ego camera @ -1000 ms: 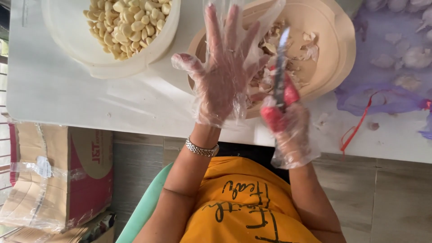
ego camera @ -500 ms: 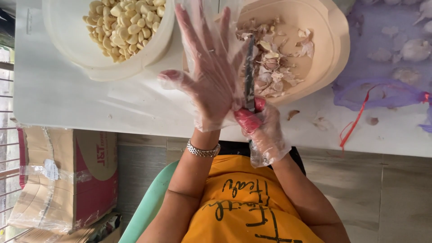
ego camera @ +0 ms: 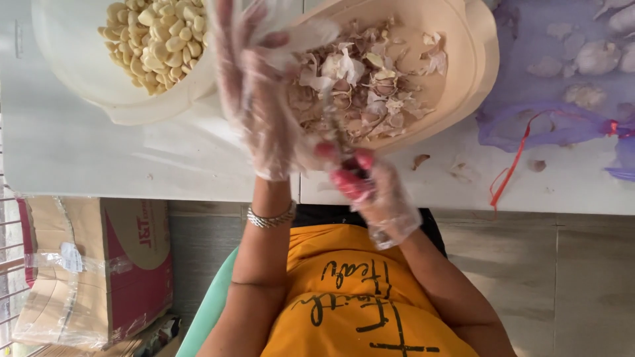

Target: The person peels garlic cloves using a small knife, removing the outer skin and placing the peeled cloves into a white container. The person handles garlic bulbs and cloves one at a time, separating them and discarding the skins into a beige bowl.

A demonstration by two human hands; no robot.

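Holding a red-handled knife (ego camera: 347, 168) in a closed grip, the right hand (ego camera: 370, 192) sits at the near rim of the tan bowl (ego camera: 473, 66), which contains papery garlic skins (ego camera: 370, 86) and scraps. Left hand (ego camera: 261, 99), in a clear glove, is spread wide with nothing in it, over the gap between the tan bowl and the white bowl (ego camera: 79, 73) of peeled garlic cloves (ego camera: 159, 36). Unpeeled bulbs lie in a purple mesh bag (ego camera: 562, 73) on the white table (ego camera: 99, 158). Versus 0.5 s ago: left hand further forward and blurred; knife blade lower, obscured.
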